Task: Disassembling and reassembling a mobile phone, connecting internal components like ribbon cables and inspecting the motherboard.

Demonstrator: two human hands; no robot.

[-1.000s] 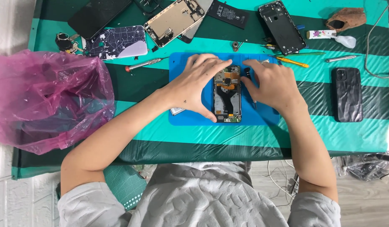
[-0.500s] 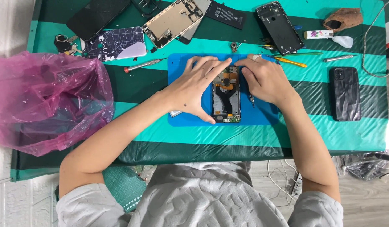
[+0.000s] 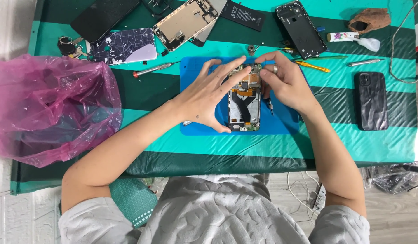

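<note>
Pink plastic bag far left. Left hand spread, steadying opened phone on blue mat. Right hand, up from phone's side, now pinching small part at top edge; removal probably underway. Black phone right.

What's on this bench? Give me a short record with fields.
Work piece: opened phone, insides showing, on a blue mat
Left hand: spread along the phone's left edge
Right hand: pinching at the phone's top end
Left of mat: pink plastic bag, screwdriver
Right of mat: black phone
Surface: green striped table cover
</note>
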